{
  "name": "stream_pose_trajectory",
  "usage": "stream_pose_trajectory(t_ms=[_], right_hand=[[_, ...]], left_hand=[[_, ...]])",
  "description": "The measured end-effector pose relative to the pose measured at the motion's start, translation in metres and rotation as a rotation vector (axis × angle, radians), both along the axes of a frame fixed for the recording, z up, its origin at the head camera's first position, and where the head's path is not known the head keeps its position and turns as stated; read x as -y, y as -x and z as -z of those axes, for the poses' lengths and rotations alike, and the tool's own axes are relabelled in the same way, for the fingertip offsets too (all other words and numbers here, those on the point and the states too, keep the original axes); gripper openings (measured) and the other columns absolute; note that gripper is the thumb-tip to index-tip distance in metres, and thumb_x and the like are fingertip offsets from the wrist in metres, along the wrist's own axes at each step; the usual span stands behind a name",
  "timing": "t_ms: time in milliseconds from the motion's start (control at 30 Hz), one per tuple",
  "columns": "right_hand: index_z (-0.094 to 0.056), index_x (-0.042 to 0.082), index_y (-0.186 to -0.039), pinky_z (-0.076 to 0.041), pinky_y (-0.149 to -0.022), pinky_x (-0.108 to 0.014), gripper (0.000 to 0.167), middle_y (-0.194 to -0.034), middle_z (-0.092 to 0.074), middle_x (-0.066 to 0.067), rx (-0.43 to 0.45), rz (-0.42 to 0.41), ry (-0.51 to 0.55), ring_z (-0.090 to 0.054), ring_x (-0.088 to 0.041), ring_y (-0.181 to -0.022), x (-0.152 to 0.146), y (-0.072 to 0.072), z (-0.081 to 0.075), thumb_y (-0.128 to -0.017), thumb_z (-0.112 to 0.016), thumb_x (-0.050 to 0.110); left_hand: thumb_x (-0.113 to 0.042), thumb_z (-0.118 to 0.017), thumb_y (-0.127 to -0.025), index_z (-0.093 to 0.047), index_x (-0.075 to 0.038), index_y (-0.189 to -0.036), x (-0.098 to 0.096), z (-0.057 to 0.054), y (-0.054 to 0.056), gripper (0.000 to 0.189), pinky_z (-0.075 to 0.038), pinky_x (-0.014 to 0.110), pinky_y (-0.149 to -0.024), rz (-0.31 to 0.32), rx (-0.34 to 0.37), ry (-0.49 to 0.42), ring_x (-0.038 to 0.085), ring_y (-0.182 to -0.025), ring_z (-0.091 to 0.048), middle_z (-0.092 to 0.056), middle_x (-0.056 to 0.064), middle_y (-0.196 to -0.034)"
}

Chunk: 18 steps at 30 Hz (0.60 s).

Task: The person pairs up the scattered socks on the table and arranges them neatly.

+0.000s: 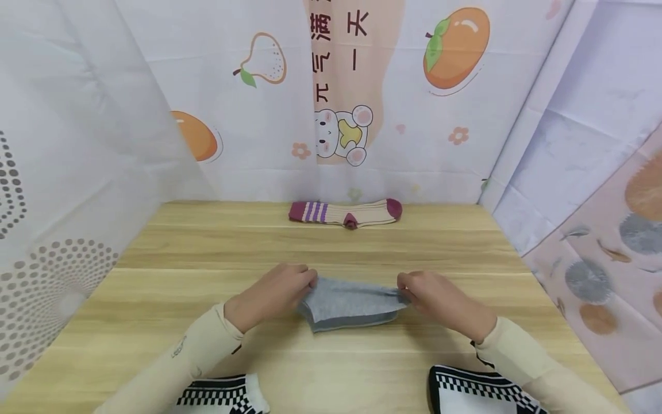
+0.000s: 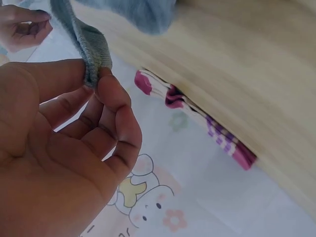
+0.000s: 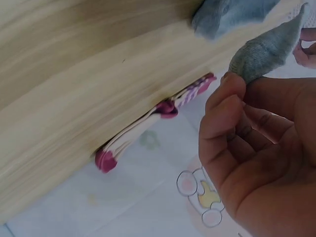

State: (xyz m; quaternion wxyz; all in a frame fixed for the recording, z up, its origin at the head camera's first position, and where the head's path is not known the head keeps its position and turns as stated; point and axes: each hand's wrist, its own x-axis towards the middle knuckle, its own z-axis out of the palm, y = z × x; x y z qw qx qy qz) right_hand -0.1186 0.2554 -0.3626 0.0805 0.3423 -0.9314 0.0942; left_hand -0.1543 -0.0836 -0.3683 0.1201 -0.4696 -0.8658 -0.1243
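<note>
Fruit-printed curtains [image 1: 414, 172] back a wooden desk [image 1: 217, 241], where a striped sock [image 1: 331, 213] lies along the far edge. Well in from that edge, a grey cloth [image 1: 357, 298], possibly a sock, spans a person's left hand [image 1: 279, 290] and right hand [image 1: 434, 299], each pinching one end between thumb and fingers. With so little fabric caught, a hard tug could likely free either end; lowered unevenly, the underside layer [image 1: 357, 321] might bunch against the wood.

The grey sock [image 1: 349, 299] is matt knit, the striped sock [image 1: 369, 213] ribbed cloth, the table [image 1: 341, 368] smooth, wood-grained.
</note>
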Motion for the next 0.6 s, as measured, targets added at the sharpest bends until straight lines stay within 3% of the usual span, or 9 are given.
stream_pose_trajectory(t_ms=[100,233,367,467,600], right_hand=[[-0.062,0.011,-0.084,-0.051,-0.058,-0.029,0.021,-0.074,-0.065,0.001,-0.002,-0.032,-0.021,-0.060,-0.011,-0.064,0.009,0.000,0.004,-0.081,-0.071,-0.009],[-0.062,0.007,-0.082,-0.049,-0.053,-0.026,0.021,-0.069,-0.060,-0.001,0.001,-0.016,-0.090,-0.057,-0.012,-0.060,0.017,0.001,0.009,-0.079,-0.068,-0.013],[-0.067,0.003,-0.092,-0.052,-0.055,-0.029,0.026,-0.077,-0.064,-0.007,0.012,0.025,-0.117,-0.063,-0.018,-0.066,0.024,-0.007,0.009,-0.075,-0.067,-0.017],[-0.068,0.003,-0.103,-0.055,-0.062,-0.030,0.035,-0.088,-0.065,-0.008,0.009,-0.017,-0.096,-0.065,-0.019,-0.076,0.031,-0.019,0.005,-0.074,-0.070,-0.015],[-0.066,0.003,-0.117,-0.055,-0.082,-0.032,0.040,-0.107,-0.065,-0.009,-0.013,-0.143,-0.137,-0.062,-0.021,-0.098,0.042,-0.031,0.006,-0.079,-0.074,-0.006]], left_hand=[[0.003,-0.064,-0.089,-0.065,-0.008,-0.091,0.004,0.006,-0.005,0.011,-0.052,0.031,-0.061,0.015,-0.009,-0.011,0.015,-0.067,-0.061,-0.064,0.001,-0.080],[0.000,-0.066,-0.090,-0.063,-0.007,-0.089,0.005,0.016,-0.005,0.008,-0.048,0.029,-0.059,0.014,-0.025,-0.001,0.013,-0.065,-0.055,-0.058,0.000,-0.076],[-0.010,-0.070,-0.091,-0.065,-0.007,-0.092,0.005,0.019,-0.013,0.006,-0.047,0.032,-0.063,-0.077,-0.076,0.073,0.018,-0.072,-0.052,-0.057,0.003,-0.084],[-0.017,-0.072,-0.091,-0.068,-0.006,-0.098,-0.001,0.015,-0.025,0.014,-0.052,0.037,-0.071,-0.106,-0.098,0.135,0.023,-0.083,-0.057,-0.062,0.007,-0.097],[-0.024,-0.067,-0.095,-0.069,-0.006,-0.107,-0.014,0.011,-0.042,0.022,-0.053,0.040,-0.092,-0.016,-0.017,0.195,0.025,-0.103,-0.062,-0.065,0.010,-0.112]])
